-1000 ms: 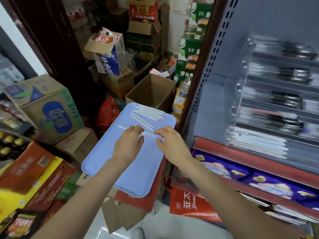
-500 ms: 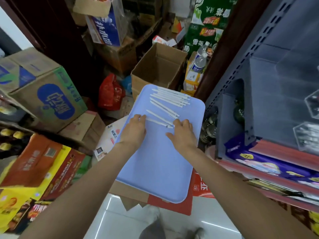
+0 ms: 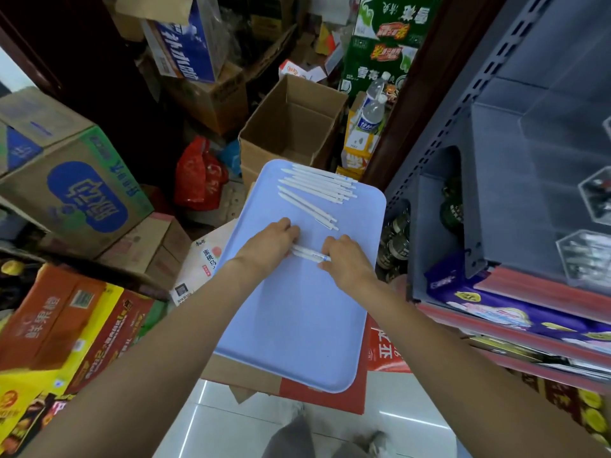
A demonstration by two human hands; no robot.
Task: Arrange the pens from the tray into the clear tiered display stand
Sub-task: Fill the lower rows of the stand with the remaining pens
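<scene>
Since 0.5 s ago both hands have drawn closer together on the tray, and the 2 loose pens that lay slanted beyond the fingertips are now bunched between them.

Nearest: the person's grey trouser leg [image 3: 291, 438] at the bottom edge, over pale floor tiles. Both forearms reach forward over the light blue tray [image 3: 297, 325], which rests on a red carton [image 3: 380, 355].

Left hand [image 3: 271, 242]: fingers curled down onto one end of the gathered white pens [image 3: 309, 252], pinching them against the tray. Right hand [image 3: 347, 259]: fingers curled round the other end, where a blue band shows on one pen. The short bundle lies across the tray between the 2 hands, touching both.

Just beyond the fingertips lie 2 slanted white pens [image 3: 307, 206], apart from the hands. Past those, at the tray's far end, a row of white pens [image 3: 320, 183] lies side by side.

To the right of the right hand stands a grey metal shelf unit [image 3: 496, 160]; the clear tiered display stand [image 3: 588, 226] sits on it, well apart from the hands, blurred, with pens inside.

Beyond the tray: an open brown cardboard box [image 3: 291, 123], a red plastic bag [image 3: 198, 176] and water bottles [image 3: 370, 110]. Left of the left hand, stacked drink cartons [image 3: 76, 180].
</scene>
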